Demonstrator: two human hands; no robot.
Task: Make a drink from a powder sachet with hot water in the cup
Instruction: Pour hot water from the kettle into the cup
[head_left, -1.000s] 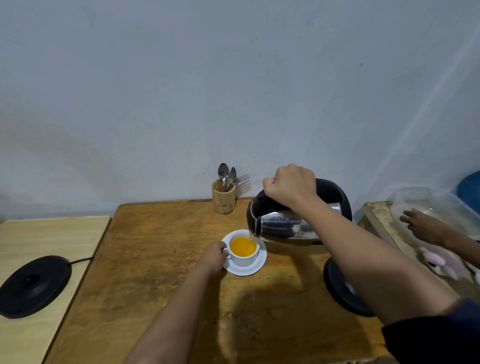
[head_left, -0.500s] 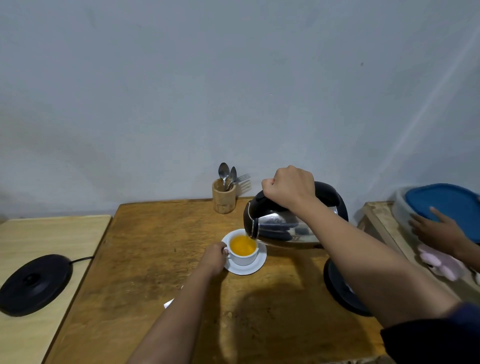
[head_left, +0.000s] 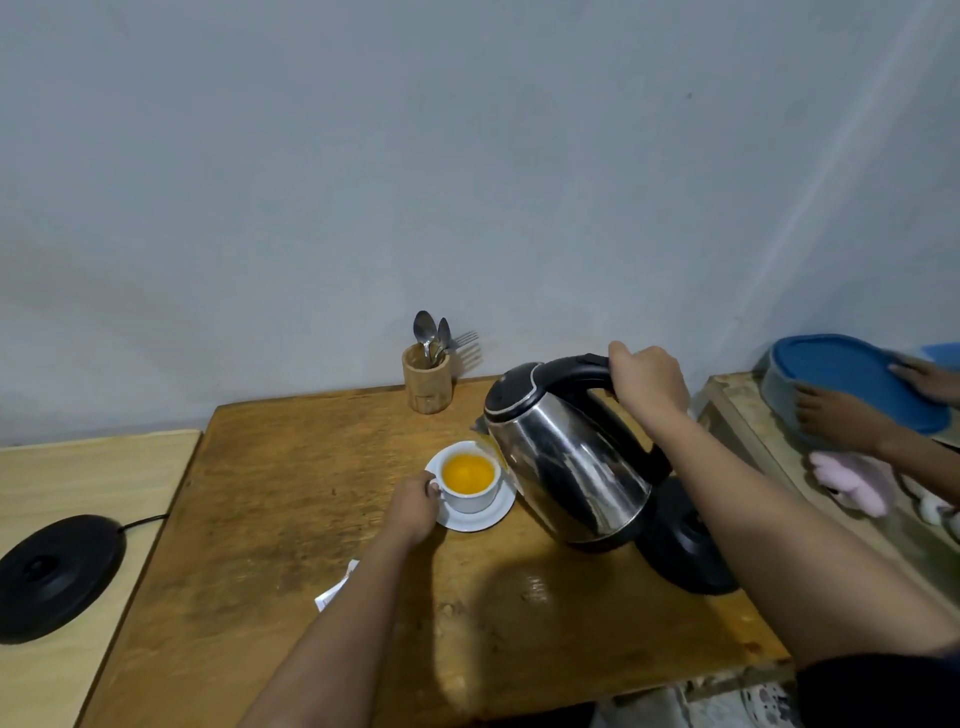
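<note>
A white cup (head_left: 470, 480) full of orange liquid stands on a white saucer (head_left: 488, 514) in the middle of the wooden table (head_left: 291, 525). My left hand (head_left: 413, 506) grips the cup's handle on its left side. My right hand (head_left: 647, 382) is closed around the black handle of a steel kettle (head_left: 569, 462), which hangs nearly upright just right of the cup, its spout above the saucer's edge. The kettle's black base (head_left: 685, 540) lies behind and below it. A white sachet (head_left: 335, 590) peeks out from under my left forearm.
A wooden holder (head_left: 427, 379) with spoons and a fork stands at the wall. A second black kettle base (head_left: 57, 571) sits on the pale table to the left. On the right, another person's hands (head_left: 831, 415) hold a blue-lidded container (head_left: 852, 379) above a pink cloth (head_left: 852, 480).
The kettle has tipped back from its pouring tilt to nearly upright and moved right, away from the cup. My left hand stays on the cup. The other person's hands shifted on the blue lid.
</note>
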